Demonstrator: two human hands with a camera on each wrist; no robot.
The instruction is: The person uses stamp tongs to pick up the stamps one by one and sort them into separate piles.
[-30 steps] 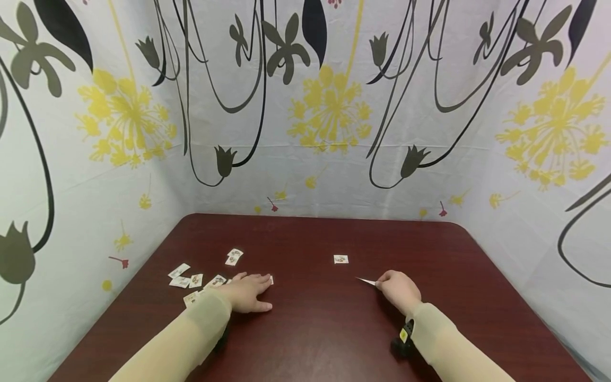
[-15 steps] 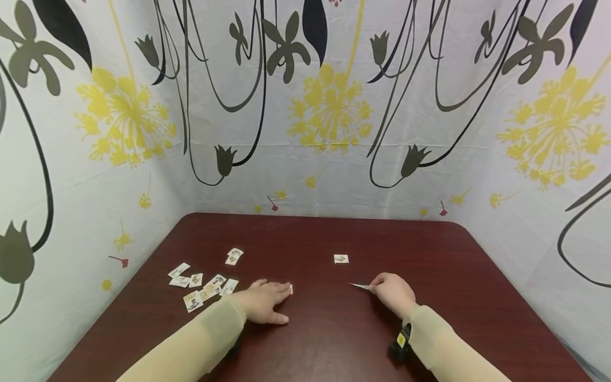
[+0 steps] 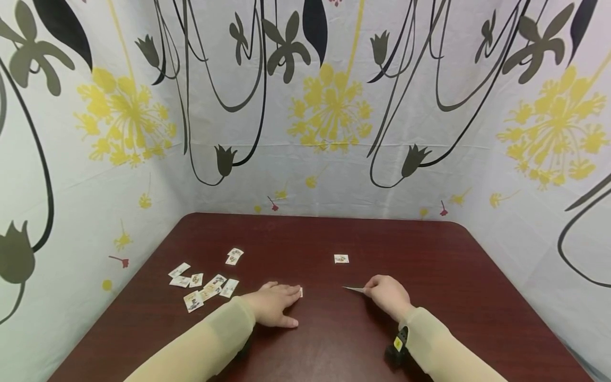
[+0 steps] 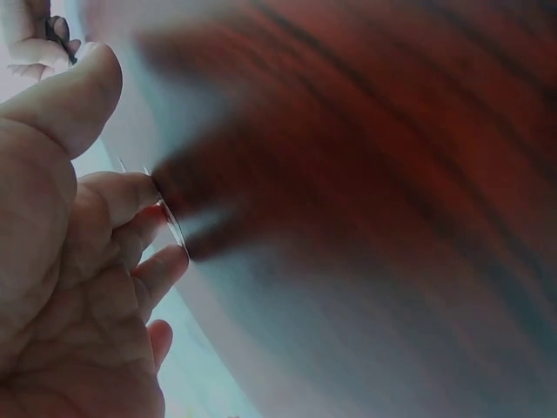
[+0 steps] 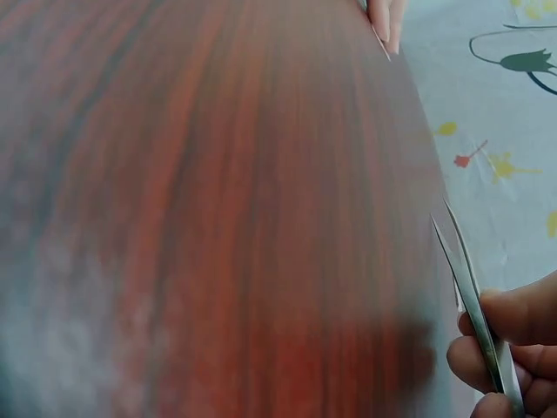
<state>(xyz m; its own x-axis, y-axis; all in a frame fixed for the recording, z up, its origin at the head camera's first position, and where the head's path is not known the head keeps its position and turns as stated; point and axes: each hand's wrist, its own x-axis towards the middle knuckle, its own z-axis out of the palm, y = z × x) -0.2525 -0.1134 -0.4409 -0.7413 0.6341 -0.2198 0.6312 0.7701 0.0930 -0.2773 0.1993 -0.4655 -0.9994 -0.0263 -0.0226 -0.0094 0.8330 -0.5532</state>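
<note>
My left hand (image 3: pixel 273 303) lies palm down with straight fingers, its fingertips on a small white card (image 3: pixel 301 292) on the table. Most of that card is hidden; its thin edge (image 4: pixel 177 228) shows under the fingertips in the left wrist view. To the right, my right hand (image 3: pixel 389 298) pinches a pair of metal tweezers (image 5: pixel 474 318) between thumb and fingers. Their two tips are slightly apart, with nothing between them, and point left toward the left hand. Another small printed card (image 3: pixel 341 259) lies flat farther back, beyond the tweezers.
Several small printed cards (image 3: pixel 193 301) are scattered on the left of the dark red-brown table (image 3: pixel 305 239), some overlapping. Two more overlapping cards (image 3: pixel 233 257) lie farther back there. A flower-patterned cloth (image 3: pixel 305 180) hangs along the table's back and sides.
My left hand has slid the card to the right, uncovering cards on the left. My right hand has shifted a little left and nearer with the tweezers.
</note>
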